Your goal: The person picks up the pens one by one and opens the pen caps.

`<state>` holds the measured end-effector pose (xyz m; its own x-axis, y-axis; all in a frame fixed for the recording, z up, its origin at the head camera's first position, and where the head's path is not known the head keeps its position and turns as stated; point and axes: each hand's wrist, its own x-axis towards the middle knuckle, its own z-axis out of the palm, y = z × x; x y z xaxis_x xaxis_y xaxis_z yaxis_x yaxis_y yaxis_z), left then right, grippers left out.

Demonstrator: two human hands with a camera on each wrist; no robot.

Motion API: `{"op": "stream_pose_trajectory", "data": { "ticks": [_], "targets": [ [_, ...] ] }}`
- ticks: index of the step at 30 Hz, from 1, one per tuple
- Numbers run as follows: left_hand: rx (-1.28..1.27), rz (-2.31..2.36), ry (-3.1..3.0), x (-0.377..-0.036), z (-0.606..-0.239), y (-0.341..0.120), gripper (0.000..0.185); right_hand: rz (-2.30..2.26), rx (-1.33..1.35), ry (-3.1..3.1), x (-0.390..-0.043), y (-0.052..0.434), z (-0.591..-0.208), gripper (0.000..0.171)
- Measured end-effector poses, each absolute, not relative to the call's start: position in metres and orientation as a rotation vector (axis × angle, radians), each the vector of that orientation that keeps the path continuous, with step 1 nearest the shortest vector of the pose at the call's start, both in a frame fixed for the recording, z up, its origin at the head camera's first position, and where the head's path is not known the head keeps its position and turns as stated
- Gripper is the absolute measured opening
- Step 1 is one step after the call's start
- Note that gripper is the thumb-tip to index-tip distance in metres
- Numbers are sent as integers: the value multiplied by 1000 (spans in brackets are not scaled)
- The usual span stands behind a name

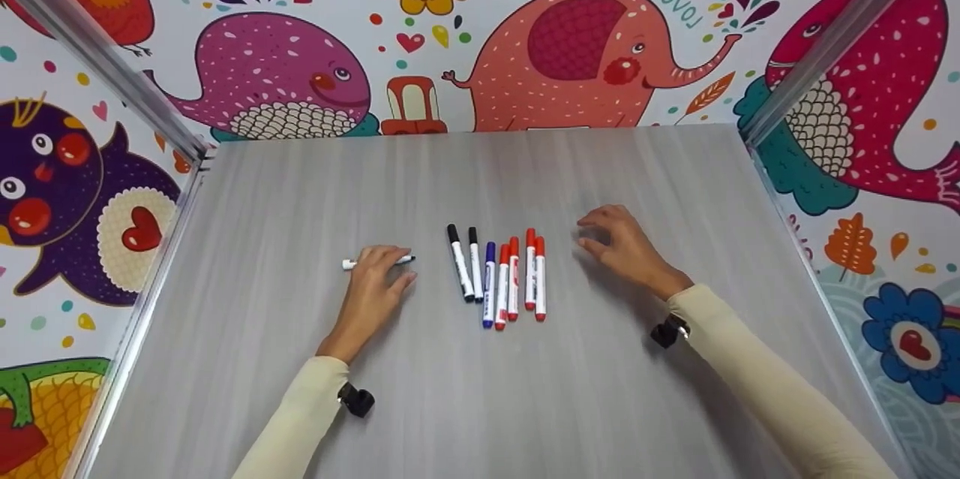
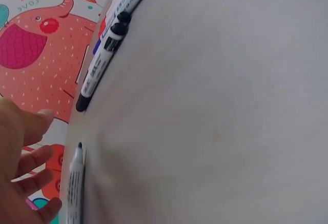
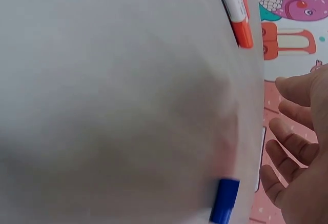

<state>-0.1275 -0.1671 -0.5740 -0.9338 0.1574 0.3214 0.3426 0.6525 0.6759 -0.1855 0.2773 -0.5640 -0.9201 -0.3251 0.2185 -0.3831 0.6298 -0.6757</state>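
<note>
Left hand (image 1: 371, 287) above uncapped marker (image 2: 75, 188); right hand (image 1: 624, 248) near blue cap (image 3: 225, 200).

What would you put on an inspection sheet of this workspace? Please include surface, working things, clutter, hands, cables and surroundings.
Surface: flat grey wood-grain tabletop.
Job's things: two slim black-and-white markers, one blue-and-white marker and four red-and-white markers lie side by side; a white marker with a dark pointed tip lies apart; a short blue cap-like piece shows near the right hand.
Clutter: nothing seen.
Hands: left hand over the dark-tipped marker, contact unclear; right hand beyond the row, fingers bent loosely.
Cables: nothing seen.
Surroundings: white walls with colourful cartoon animals; silvery metal posts at the far corners.
</note>
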Motion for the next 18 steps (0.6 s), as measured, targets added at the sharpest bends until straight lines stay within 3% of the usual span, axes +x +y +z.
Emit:
{"op": "stream_pose_trajectory", "data": {
  "ticks": [10, 18],
  "targets": [
    [-476, -1200, -2565, -115, -583, -147, 40, 1210, 695, -2783, -190, 244, -564, 29],
    [-532, -1269, -2468, -123, -636, -141, 43, 1208, 763, -2787, -195, 222, -566, 27]
  ]
}}
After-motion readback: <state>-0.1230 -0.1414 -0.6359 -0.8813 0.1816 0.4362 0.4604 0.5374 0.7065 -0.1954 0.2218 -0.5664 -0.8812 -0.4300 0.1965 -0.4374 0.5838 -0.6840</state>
